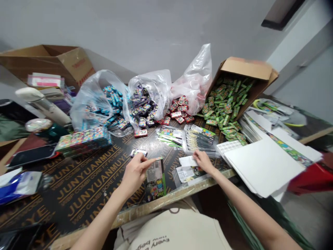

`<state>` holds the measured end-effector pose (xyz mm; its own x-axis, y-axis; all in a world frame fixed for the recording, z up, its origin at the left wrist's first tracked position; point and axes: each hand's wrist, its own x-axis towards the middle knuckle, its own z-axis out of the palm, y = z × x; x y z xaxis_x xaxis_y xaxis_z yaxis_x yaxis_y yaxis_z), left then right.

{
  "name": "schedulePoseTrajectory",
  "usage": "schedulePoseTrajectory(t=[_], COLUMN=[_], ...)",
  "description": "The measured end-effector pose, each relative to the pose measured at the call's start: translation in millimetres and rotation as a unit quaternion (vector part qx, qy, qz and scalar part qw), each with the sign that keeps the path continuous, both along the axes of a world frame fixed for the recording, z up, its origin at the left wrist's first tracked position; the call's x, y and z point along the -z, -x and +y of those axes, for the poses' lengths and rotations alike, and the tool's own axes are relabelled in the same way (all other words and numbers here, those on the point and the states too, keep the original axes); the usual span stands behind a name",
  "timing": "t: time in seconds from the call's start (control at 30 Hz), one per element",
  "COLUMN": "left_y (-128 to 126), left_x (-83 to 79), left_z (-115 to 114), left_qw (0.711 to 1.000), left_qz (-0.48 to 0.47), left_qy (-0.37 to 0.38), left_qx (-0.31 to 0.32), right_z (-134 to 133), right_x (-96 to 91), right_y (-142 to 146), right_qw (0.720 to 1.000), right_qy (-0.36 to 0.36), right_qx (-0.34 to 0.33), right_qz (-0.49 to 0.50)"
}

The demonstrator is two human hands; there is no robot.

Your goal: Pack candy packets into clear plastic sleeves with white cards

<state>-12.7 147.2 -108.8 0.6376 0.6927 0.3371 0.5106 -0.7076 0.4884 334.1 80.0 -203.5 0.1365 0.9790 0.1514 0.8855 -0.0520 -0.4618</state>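
My left hand (136, 171) is closed at the top left corner of a flat black-and-green printed packet (155, 189) near the table's front edge. Just beyond its knuckles lies a small dark printed box (138, 152). My right hand (204, 161) pinches the right end of a small white card (187, 161). Under that card are clear plastic sleeves with printed inserts (185, 173). Behind the hands lie a sleeve of green-and-black strips (170, 134) and a fanned stack of dark sleeves (199, 139).
Plastic bags spill small blue boxes (114, 97), purple boxes (142, 104) and red boxes (179, 107) along the wall. A tipped carton (247, 67) spills green boxes (225, 104). White sheets (267, 165) overhang the right edge. Stacked boxes (84, 140) and a phone (32, 155) sit left.
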Motion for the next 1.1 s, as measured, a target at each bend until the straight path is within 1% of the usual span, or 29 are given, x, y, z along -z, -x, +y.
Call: schedulePoseTrajectory(t=[0.07, 0.13, 0.17, 0.2, 0.23, 0.3, 0.37, 0.4, 0.43, 0.5, 0.57, 0.67, 0.73, 0.77, 0.87, 0.9, 0.97, 1.03, 1.07, 1.1], left_y=[-1.0, -1.9, -2.1, -2.1, -2.0, -1.2, 0.1, 0.7, 1.3, 2.1, 1.7, -1.7, -4.9, -6.3, -6.9, -5.3, 0.8, 8.9, 12.6, 15.6], left_x=[-1.4, -2.3, -2.3, -2.1, -1.9, -1.8, -2.9, -3.9, -5.2, -7.9, -9.2, -6.5, -2.7, -1.0, 2.4, 3.1, 5.1, 8.6, 11.1, 14.1], left_z=[-3.6, -7.1, -8.6, -9.8, -10.8, -12.4, -13.6, -14.2, -14.8, -16.0, -16.7, -16.0, -15.2, -14.9, -12.4, -10.4, -3.6, 4.7, 8.1, 10.5], left_qw=[1.0, 0.999, 0.997, 0.995, 0.991, 0.982, 0.977, 0.976, 0.977, 0.978, 0.979, 0.978, 0.98, 0.981, 0.99, 0.993, 0.996, 0.997, 0.998, 0.997], left_qz=[-0.013, -0.039, -0.059, -0.083, -0.109, -0.155, -0.18, -0.186, -0.187, -0.184, -0.181, -0.174, -0.161, -0.151, -0.103, -0.083, -0.046, -0.016, 0.0, 0.018], left_qy=[0.003, 0.015, 0.025, 0.034, 0.043, 0.057, 0.061, 0.061, 0.059, 0.059, 0.061, 0.053, 0.038, 0.028, 0.004, -0.005, -0.02, -0.018, -0.019, -0.025], left_qx=[-0.005, -0.018, -0.03, -0.046, -0.064, -0.092, -0.098, -0.094, -0.087, -0.075, -0.077, -0.103, -0.115, -0.116, -0.098, -0.089, -0.076, -0.068, -0.066, -0.07], right_z=[6.0, 16.9, 23.2, 29.4, 35.2, 45.1, 53.3, 57.0, 60.6, 67.4, 73.0, 76.3, 73.9, 71.7, 66.9, 66.6, 66.6, 63.2, 59.3, 53.7], right_x=[-12.7, -33.6, -47.0, -61.6, -76.6, -103.8, -121.7, -126.2, -128.0, -125.8, -119.9, -111.3, -107.0, -105.0, -98.8, -96.2, -90.1, -82.1, -77.1, -71.2], right_y=[4.1, 19.1, 31.6, 47.2, 65.1, 103.2, 136.2, 148.4, 157.2, 165.2, 165.0, 164.1, 168.9, 172.2, 173.6, 166.8, 137.8, 91.1, 64.7, 38.8], right_qw=[0.999, 0.997, 0.994, 0.988, 0.976, 0.943, 0.915, 0.904, 0.894, 0.88, 0.875, 0.875, 0.88, 0.887, 0.912, 0.924, 0.963, 0.995, 0.999, 1.0], right_qy=[-0.015, -0.038, -0.047, -0.048, -0.039, -0.001, 0.042, 0.064, 0.084, 0.116, 0.129, 0.137, 0.138, 0.127, 0.055, 0.025, -0.01, -0.007, 0.009, 0.022], right_qx=[0.019, 0.027, 0.016, -0.007, -0.046, -0.141, -0.207, -0.235, -0.261, -0.297, -0.309, -0.31, -0.295, -0.276, -0.215, -0.195, -0.14, -0.058, -0.027, -0.007], right_qz=[0.024, 0.063, 0.095, 0.147, 0.209, 0.302, 0.343, 0.352, 0.354, 0.352, 0.348, 0.346, 0.345, 0.347, 0.344, 0.327, 0.228, 0.079, 0.038, 0.021])
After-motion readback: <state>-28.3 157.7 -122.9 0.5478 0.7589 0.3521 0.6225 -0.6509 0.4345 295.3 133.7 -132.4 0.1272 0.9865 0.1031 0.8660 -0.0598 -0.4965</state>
